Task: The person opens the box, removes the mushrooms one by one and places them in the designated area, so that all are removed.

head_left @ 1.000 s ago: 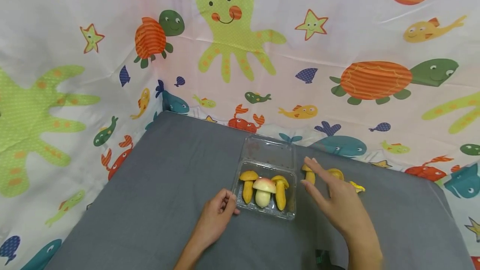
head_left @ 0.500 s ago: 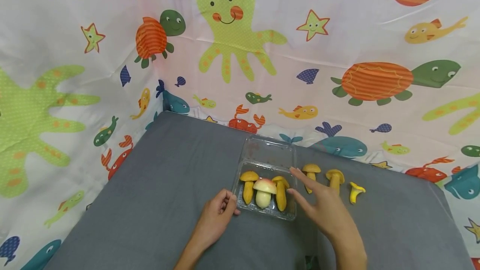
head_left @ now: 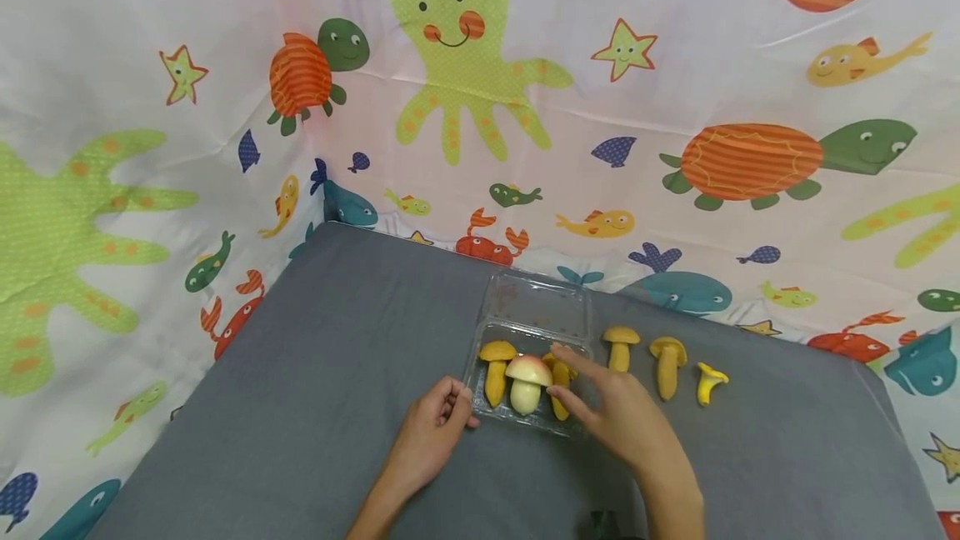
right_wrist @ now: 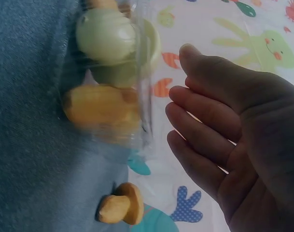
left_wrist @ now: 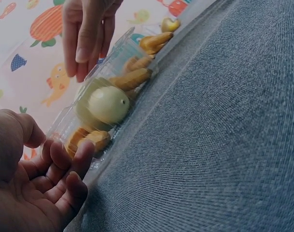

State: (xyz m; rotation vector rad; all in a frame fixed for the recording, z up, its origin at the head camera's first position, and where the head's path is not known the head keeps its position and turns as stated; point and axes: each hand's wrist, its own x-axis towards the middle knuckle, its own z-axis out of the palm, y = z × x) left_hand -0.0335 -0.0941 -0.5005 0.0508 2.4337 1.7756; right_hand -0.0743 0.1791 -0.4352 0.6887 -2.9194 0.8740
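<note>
A clear plastic box (head_left: 536,307) stands on the grey cloth, its lid folded back. Inside lie a yellow-brown mushroom (head_left: 496,377) at the left, a fat white mushroom with a pinkish cap (head_left: 527,386) in the middle, and another yellow-brown mushroom (head_left: 560,404) at the right. At the box's near left corner my left hand (head_left: 427,433) pinches the rim between thumb and curled fingers. My right hand (head_left: 633,417), fingers extended and holding nothing, hovers over the box's right side and partly covers the right mushroom. In the right wrist view its fingertips are apart from the box wall (right_wrist: 146,106).
Right of the box lie two yellow-brown mushrooms, a nearer one (head_left: 620,348) and one beyond it (head_left: 667,367), then a small bright yellow chanterelle (head_left: 708,385). A curtain printed with sea animals (head_left: 300,173) borders the table (head_left: 360,315) at the back and left.
My right hand has moved left from above the loose mushrooms to over the box, uncovering them. The left hand stays at the box's corner.
</note>
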